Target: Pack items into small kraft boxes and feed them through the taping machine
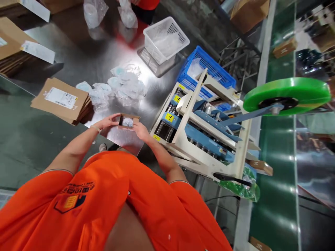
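A small brown cardboard box (127, 122) stands open at the near edge of the metal table, with a wrapped whitish item (127, 122) inside it. My left hand (108, 122) grips the box's left end, and my right hand (140, 130) holds its right end. Just beyond the box lie several clear plastic-wrapped items (128, 85) in a loose pile. To the left is a stack of flat brown cardboard (59, 99) with a white label (61, 98) on top.
A white basket (166, 40) and a blue crate (209, 66) stand behind. The taping machine (199, 129) with a green tape roll (286, 96) is at right, beside a green conveyor (274, 157). A person in red (148, 4) is across the table (70, 42).
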A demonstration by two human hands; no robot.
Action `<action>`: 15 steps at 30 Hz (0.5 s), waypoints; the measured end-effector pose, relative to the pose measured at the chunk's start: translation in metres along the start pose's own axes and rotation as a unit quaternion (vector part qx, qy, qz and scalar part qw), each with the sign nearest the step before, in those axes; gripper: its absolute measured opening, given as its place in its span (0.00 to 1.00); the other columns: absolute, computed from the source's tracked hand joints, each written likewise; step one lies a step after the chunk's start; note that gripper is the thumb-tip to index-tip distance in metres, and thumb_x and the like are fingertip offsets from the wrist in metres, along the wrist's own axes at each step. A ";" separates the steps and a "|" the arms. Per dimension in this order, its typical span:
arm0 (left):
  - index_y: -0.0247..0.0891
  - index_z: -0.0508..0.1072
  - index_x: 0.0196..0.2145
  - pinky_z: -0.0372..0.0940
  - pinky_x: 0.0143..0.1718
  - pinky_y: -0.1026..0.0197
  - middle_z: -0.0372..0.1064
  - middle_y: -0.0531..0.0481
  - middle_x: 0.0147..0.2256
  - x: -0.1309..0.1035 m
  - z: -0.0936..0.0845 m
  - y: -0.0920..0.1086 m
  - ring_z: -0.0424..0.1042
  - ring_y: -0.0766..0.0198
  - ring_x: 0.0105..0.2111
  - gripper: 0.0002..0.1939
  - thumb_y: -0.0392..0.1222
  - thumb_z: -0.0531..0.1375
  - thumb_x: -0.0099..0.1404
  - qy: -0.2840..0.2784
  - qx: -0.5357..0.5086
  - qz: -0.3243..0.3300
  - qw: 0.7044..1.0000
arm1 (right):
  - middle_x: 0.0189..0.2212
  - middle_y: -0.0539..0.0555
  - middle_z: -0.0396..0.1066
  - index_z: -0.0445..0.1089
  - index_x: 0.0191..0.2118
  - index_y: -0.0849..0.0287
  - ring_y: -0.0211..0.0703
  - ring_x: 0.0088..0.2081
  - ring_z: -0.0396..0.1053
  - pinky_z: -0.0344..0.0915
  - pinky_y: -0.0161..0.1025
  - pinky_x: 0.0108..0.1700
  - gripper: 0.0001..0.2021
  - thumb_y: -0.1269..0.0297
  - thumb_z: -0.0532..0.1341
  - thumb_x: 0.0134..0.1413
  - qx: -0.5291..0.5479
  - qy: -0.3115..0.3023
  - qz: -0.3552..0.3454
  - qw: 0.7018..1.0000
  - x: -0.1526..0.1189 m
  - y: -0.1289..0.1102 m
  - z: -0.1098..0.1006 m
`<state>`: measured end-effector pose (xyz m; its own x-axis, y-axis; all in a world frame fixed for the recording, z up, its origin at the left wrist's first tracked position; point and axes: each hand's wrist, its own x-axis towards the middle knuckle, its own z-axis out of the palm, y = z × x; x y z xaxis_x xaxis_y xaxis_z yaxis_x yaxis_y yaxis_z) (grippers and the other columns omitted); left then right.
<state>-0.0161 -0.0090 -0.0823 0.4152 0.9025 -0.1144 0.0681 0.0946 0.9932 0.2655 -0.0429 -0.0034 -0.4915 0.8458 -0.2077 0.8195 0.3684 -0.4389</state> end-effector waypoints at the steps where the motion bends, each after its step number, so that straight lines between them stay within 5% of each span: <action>1: 0.38 0.77 0.59 0.77 0.55 0.47 0.80 0.34 0.55 0.004 0.006 -0.003 0.78 0.46 0.56 0.42 0.65 0.73 0.53 -0.014 -0.019 -0.014 1.000 | 0.57 0.56 0.82 0.85 0.52 0.53 0.51 0.60 0.78 0.75 0.47 0.66 0.12 0.68 0.63 0.74 -0.004 -0.006 0.008 1.000 0.002 0.000 0.000; 5: 0.35 0.77 0.55 0.78 0.47 0.49 0.81 0.38 0.47 0.022 0.031 -0.006 0.80 0.51 0.46 0.42 0.63 0.74 0.49 0.005 -0.052 -0.037 0.998 | 0.48 0.58 0.83 0.84 0.49 0.55 0.52 0.53 0.80 0.77 0.46 0.60 0.09 0.65 0.65 0.73 -0.052 -0.001 0.071 0.996 0.014 -0.007 0.001; 9: 0.33 0.79 0.58 0.78 0.53 0.49 0.83 0.35 0.51 0.028 0.019 0.001 0.81 0.48 0.50 0.39 0.57 0.72 0.52 -0.035 -0.063 -0.065 0.995 | 0.68 0.71 0.72 0.73 0.70 0.60 0.67 0.70 0.68 0.70 0.59 0.69 0.29 0.57 0.72 0.68 -0.127 0.102 0.120 0.979 0.028 -0.013 -0.006; 12: 0.32 0.80 0.64 0.73 0.64 0.45 0.80 0.32 0.61 0.025 0.005 0.014 0.78 0.43 0.61 0.38 0.54 0.66 0.60 -0.045 -0.011 -0.049 0.998 | 0.78 0.70 0.61 0.66 0.77 0.59 0.68 0.80 0.54 0.58 0.64 0.77 0.35 0.56 0.70 0.71 -0.153 0.033 0.081 0.984 0.027 -0.008 -0.012; 15: 0.33 0.74 0.72 0.56 0.76 0.34 0.70 0.33 0.71 0.014 0.013 0.029 0.62 0.35 0.75 0.39 0.56 0.60 0.69 -0.018 0.180 0.001 0.984 | 0.81 0.63 0.56 0.62 0.80 0.53 0.65 0.83 0.48 0.55 0.65 0.79 0.33 0.58 0.64 0.76 -0.148 -0.037 0.064 0.986 0.015 0.001 -0.009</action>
<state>0.0036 0.0013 -0.0550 0.4480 0.8860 -0.1194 0.3807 -0.0682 0.9222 0.2614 -0.0267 0.0014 -0.3897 0.8661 -0.3131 0.9209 0.3666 -0.1322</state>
